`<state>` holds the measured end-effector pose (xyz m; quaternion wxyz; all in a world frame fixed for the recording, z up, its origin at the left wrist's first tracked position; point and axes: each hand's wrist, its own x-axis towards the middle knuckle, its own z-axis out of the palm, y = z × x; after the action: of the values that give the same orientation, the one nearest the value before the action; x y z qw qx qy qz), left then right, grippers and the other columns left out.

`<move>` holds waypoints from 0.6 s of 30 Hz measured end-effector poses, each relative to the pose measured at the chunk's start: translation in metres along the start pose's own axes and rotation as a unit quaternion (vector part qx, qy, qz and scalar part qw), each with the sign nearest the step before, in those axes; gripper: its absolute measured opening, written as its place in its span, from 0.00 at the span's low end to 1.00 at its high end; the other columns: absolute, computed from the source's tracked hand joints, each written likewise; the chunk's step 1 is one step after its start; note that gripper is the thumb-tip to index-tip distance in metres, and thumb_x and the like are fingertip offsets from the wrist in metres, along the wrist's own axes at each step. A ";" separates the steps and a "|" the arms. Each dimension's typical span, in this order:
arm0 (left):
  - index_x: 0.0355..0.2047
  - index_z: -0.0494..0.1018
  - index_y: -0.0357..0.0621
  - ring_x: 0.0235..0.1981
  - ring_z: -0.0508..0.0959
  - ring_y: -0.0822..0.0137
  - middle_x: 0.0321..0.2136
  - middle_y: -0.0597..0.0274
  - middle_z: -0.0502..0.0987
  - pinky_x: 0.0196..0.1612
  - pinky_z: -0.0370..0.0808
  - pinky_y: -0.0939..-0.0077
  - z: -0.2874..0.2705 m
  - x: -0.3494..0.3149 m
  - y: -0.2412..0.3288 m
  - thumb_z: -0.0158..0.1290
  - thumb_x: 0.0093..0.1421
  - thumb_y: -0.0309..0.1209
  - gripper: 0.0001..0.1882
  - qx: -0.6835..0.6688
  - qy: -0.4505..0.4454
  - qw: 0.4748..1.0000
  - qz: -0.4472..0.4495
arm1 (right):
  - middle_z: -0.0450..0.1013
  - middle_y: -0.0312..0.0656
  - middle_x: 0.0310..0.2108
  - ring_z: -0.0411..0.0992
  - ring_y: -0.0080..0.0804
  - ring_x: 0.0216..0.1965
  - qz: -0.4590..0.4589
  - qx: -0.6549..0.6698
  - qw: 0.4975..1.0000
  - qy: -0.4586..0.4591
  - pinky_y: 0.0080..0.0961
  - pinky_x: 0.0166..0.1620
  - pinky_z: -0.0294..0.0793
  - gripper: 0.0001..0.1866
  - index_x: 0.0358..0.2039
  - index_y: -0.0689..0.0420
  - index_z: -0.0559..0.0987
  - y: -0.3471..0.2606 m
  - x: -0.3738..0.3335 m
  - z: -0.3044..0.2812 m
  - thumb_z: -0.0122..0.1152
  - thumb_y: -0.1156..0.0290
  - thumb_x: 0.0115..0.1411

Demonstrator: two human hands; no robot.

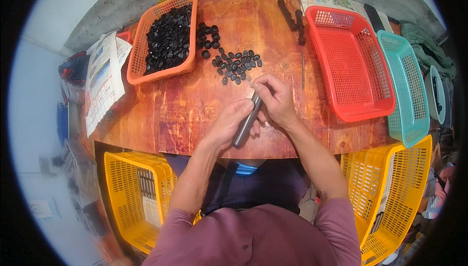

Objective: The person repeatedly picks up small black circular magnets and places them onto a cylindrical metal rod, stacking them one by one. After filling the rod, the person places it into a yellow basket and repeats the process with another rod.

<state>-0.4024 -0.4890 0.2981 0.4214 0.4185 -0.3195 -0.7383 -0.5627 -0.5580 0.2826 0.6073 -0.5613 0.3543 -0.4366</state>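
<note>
Both of my hands are closed on a dark grey cylindrical rod or tube (244, 127), tilted above the table's near part. My left hand (231, 122) grips it along its middle, with the thumb on top. At its upper end the fingers of my right hand (275, 98) pinch; whether a small part sits between them is hidden. Just beyond my hands lies a loose group of small black oval pieces (238, 65). A cluster of black round parts (207, 37) lies farther off, beside an orange basket (187, 67) heaped with small black pieces (168, 37).
A red basket (348, 46) and a teal basket (404, 71) stand at the right. Near them lie a thin metal rod (303, 71) and black bar-shaped parts (292, 19). Newspaper (105, 78) covers the left edge. Yellow crates (129, 156) (397, 168) flank me below the table.
</note>
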 end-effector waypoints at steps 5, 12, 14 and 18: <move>0.46 0.73 0.37 0.30 0.81 0.70 0.35 0.56 0.80 0.34 0.79 0.76 -0.003 -0.004 -0.004 0.45 0.75 0.44 0.20 -0.014 -0.009 1.000 0.010 | 0.74 0.35 0.22 0.71 0.17 0.22 -0.078 0.003 0.997 0.026 0.18 0.25 0.70 0.09 0.37 0.62 0.79 0.012 0.005 0.002 0.62 0.68 0.68; 0.49 0.73 0.35 0.30 0.80 0.70 0.36 0.56 0.80 0.36 0.79 0.77 -0.008 -0.008 -0.005 0.45 0.74 0.48 0.24 0.038 -0.012 0.999 0.004 | 0.73 0.34 0.28 0.71 0.17 0.29 -0.045 -0.036 0.998 -0.003 0.18 0.33 0.70 0.06 0.38 0.61 0.79 0.005 0.003 0.001 0.58 0.71 0.69; 0.49 0.73 0.35 0.30 0.79 0.72 0.36 0.57 0.80 0.36 0.78 0.78 -0.009 -0.010 -0.005 0.45 0.75 0.48 0.24 0.046 -0.007 0.999 0.011 | 0.75 0.36 0.26 0.72 0.18 0.27 -0.091 -0.045 0.995 0.010 0.19 0.31 0.71 0.08 0.37 0.62 0.79 0.010 0.005 0.002 0.62 0.69 0.67; 0.50 0.73 0.37 0.32 0.79 0.73 0.37 0.59 0.79 0.38 0.77 0.78 -0.019 -0.015 -0.004 0.45 0.75 0.46 0.22 0.122 -0.010 0.992 0.033 | 0.75 0.35 0.31 0.73 0.19 0.32 -0.064 -0.037 0.997 -0.026 0.19 0.37 0.73 0.06 0.41 0.62 0.79 0.015 0.005 0.001 0.58 0.73 0.69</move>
<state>-0.3826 -0.4764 0.2911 0.3887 0.4487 -0.4248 -0.6835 -0.5582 -0.5630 0.2677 0.5663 -0.6158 0.3178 -0.4462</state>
